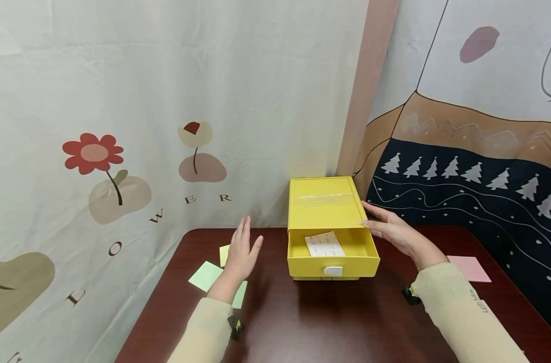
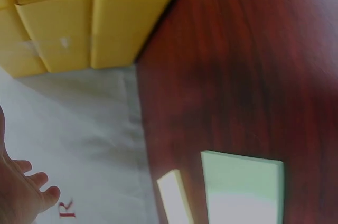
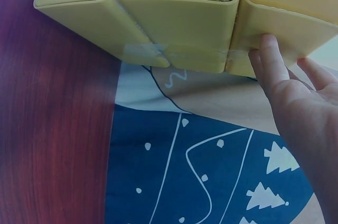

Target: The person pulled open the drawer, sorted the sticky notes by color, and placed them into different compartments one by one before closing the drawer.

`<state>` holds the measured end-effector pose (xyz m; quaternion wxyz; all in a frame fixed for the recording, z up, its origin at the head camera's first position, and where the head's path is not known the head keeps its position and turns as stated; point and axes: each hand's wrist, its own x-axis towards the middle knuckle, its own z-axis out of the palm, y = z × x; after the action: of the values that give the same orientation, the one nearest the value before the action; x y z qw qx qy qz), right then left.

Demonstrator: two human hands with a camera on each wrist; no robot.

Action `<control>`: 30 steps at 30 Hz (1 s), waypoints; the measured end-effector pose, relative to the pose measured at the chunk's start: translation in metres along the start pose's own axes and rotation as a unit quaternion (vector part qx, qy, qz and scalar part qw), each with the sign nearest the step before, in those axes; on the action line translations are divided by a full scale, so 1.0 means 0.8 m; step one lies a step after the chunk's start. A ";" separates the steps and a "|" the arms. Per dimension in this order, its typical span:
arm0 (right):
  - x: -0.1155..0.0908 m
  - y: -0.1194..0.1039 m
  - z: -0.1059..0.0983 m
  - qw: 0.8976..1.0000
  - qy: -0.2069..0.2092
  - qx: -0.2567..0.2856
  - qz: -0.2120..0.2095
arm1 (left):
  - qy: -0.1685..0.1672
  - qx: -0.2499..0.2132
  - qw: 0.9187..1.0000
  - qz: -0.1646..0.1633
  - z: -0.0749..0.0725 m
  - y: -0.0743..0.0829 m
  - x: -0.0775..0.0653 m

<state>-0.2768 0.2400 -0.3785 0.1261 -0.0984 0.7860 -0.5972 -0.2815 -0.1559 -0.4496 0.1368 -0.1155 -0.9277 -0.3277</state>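
A yellow drawer box [image 1: 325, 189] stands at the back of the table, built of stacked units in the right wrist view. Its top drawer [image 1: 314, 267] is pulled out and has a white knob [image 1: 333, 271]. Inside lies a patterned white paper piece [image 1: 324, 244]. My right hand [image 1: 395, 232] touches the box's right side with its fingertips. To the left of the box, my left hand [image 1: 242, 254] hovers with straight fingers, holding nothing. Light green sticky note pads [image 2: 243, 187] lie below it, beside a pale yellow pad [image 1: 224, 254].
A pink note pad [image 1: 468, 268] lies at the table's right side, partly behind the right sleeve. The dark red wooden table [image 1: 275, 322] meets a printed curtain [image 1: 257, 101] at the back. Clear tape [image 1: 324, 200] crosses the box's top.
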 end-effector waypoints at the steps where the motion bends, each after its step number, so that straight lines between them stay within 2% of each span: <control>1: -0.001 0.000 0.000 1.000 -0.001 0.000 -0.001 | -0.001 0.008 1.000 -0.005 0.002 -0.004 0.000; 6: -0.001 -0.001 -0.001 1.000 -0.003 -0.001 -0.001 | -0.013 0.039 0.999 -0.036 0.009 -0.019 0.002; 13: 0.003 0.003 -0.002 1.000 -0.001 0.002 0.002 | -0.013 0.084 0.994 -0.066 0.017 -0.043 0.004; 18: 0.006 0.006 -0.002 1.000 0.003 0.008 0.008 | -0.025 0.112 0.986 -0.119 0.022 -0.065 0.004; 25: 0.004 0.005 -0.002 1.000 -0.001 0.003 0.001 | -0.040 0.096 0.975 -0.197 0.026 -0.082 -0.003; 30: 0.003 0.004 -0.002 1.000 0.000 0.006 0.002 | -0.051 0.086 0.971 -0.218 0.032 -0.090 -0.008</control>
<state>-0.2797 0.2413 -0.3815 0.1285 -0.0959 0.7824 -0.6018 -0.3022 -0.1951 -0.5126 0.0245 0.0849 -0.9609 -0.2625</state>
